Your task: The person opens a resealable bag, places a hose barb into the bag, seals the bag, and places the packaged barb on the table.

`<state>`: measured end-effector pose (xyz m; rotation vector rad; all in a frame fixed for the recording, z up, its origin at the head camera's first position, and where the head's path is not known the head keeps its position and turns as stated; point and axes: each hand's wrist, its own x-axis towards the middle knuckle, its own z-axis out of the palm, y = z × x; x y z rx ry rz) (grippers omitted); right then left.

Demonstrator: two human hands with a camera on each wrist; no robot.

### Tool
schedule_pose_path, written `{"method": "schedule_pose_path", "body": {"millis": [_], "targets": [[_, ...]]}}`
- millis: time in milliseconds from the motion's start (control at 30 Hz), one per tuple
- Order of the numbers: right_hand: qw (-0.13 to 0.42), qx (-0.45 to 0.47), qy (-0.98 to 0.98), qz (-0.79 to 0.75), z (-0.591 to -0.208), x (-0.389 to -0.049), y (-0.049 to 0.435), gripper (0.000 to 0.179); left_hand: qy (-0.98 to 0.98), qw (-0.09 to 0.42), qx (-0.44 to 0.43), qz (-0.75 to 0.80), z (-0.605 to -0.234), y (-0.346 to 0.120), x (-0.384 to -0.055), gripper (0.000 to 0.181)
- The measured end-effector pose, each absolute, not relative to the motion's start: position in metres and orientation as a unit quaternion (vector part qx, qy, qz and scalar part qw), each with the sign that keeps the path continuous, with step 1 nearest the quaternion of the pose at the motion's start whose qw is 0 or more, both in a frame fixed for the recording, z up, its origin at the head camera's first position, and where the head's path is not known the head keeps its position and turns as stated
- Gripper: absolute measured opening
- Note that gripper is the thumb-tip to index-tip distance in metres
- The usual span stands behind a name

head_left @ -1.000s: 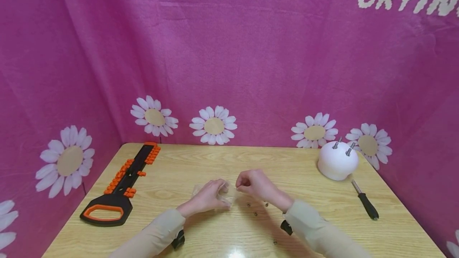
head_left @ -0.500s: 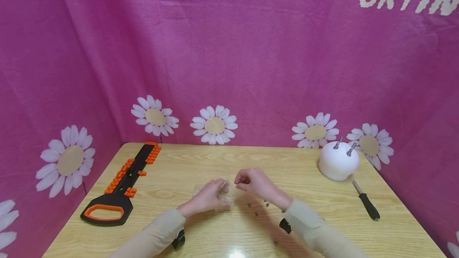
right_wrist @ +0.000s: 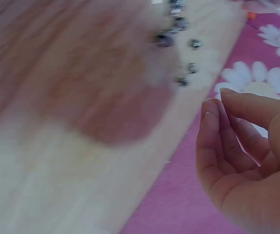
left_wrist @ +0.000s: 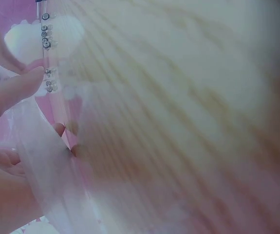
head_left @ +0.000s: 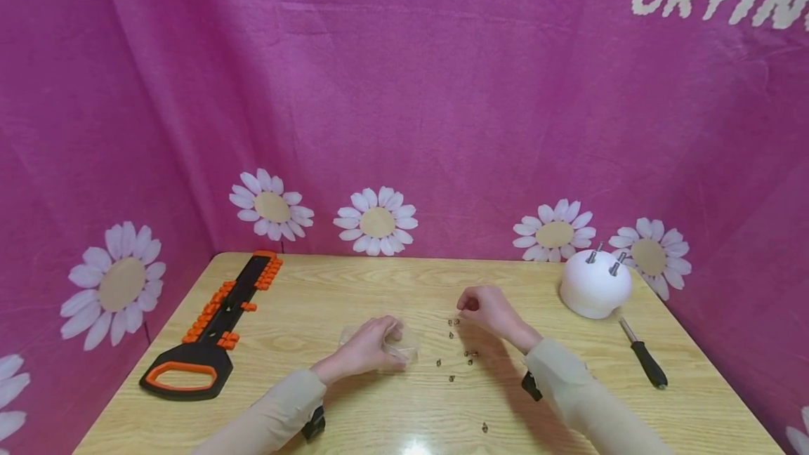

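My left hand [head_left: 369, 346] grips a clear plastic bag [head_left: 406, 348] on the table, thumb and fingers bent round it. In the left wrist view the bag [left_wrist: 52, 146] spreads pale and see-through across the palm. My right hand [head_left: 496, 314] hovers just right of the bag, over small shiny metal nuts [head_left: 451, 335]. Its fingers are loosely bent, thumb tip near the fingertips [right_wrist: 209, 109], with nothing visible between them. Several nuts [right_wrist: 194, 44] lie scattered on the wood below it, one [head_left: 484, 427] apart near the front.
A black rack with orange clips and a loop handle [head_left: 186, 378] lies at the left. At the right stand a white dome [head_left: 594, 290] with metal posts on top and a black-handled screwdriver [head_left: 647, 364]. A pink flowered cloth [head_left: 442, 125] hangs behind the wooden table [head_left: 354, 279].
My right hand has moved right, away from the bag, uncovering several nuts on the table. The left hand has stayed in place on the bag.
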<state>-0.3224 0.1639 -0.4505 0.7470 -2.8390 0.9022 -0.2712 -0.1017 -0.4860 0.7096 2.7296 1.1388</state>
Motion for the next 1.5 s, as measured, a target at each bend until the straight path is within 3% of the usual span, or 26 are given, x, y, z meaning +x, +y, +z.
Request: {"method": "schedule_pose_path", "body": {"millis": [400,733,1500], "targets": [[0.017,0.251,-0.927,0.278,-0.476,-0.331,0.174,0.005,0.892,0.037,0.247,0.377,-0.49,-0.102,-0.273,0.055],[0.003,0.25,-0.925,0.286,-0.479,-0.334,0.17,0.006,0.893,0.037,0.246,0.376,-0.489,-0.102,-0.273,0.057],[0.027,0.285,-0.921,0.266,-0.465,-0.321,0.162,0.007,0.894,0.047,0.24,0.376,-0.489,-0.103,-0.274,0.057]]}}
